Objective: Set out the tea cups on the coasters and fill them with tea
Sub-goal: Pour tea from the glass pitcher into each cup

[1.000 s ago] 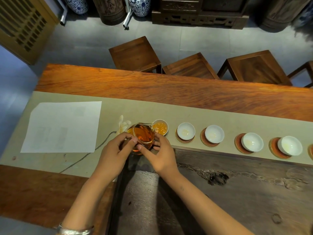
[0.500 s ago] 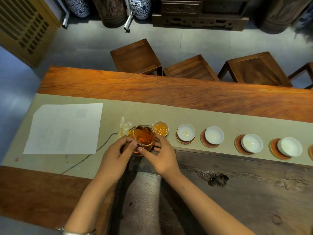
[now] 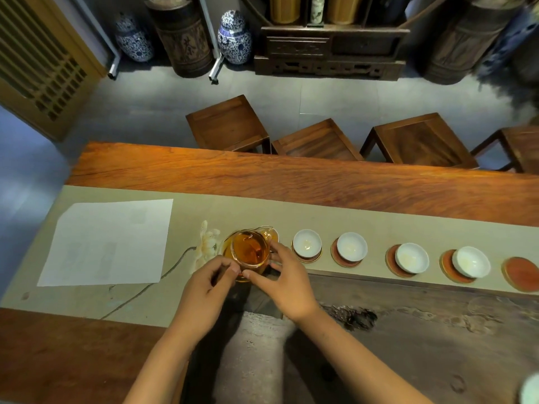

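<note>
a glass pitcher (image 3: 250, 252) of amber tea is gripped at its near rim by the left hand (image 3: 210, 287) and steadied on its right side by the right hand (image 3: 284, 282). further right, four white cups (image 3: 307, 243) are set on coasters, and one coaster (image 3: 521, 274) is left bare.

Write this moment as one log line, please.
both hands: left, right on glass pitcher of tea | white cups: four look empty | far-right coaster: bare
</note>
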{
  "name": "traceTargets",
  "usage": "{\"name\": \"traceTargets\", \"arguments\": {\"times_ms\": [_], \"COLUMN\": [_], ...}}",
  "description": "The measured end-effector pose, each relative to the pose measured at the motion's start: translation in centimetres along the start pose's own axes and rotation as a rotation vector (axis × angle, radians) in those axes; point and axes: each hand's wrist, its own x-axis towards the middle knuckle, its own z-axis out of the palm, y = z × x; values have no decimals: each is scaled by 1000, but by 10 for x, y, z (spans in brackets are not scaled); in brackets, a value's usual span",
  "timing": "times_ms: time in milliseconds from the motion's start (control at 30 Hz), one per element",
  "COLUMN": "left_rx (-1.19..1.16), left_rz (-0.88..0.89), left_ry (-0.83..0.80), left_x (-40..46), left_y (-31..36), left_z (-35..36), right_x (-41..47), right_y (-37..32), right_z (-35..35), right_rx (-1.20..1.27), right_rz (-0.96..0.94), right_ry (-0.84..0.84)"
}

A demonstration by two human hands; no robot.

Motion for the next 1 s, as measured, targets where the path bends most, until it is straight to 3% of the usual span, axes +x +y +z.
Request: {"name": "traceTargets", "arguments": {"times_ms": [400, 1000], "left_rx": [-13, 5], "left_rz": [29, -25], "left_ry": [-99, -121], "left_x": [4, 0], "left_y": [24, 28], "left_z": [33, 52], "right_x": [-14, -22], "right_y": [19, 42], "right_z": [-33, -41], "right_rx": [11, 73], "right_rz": [13, 27], "right_ry": [90, 60]}}
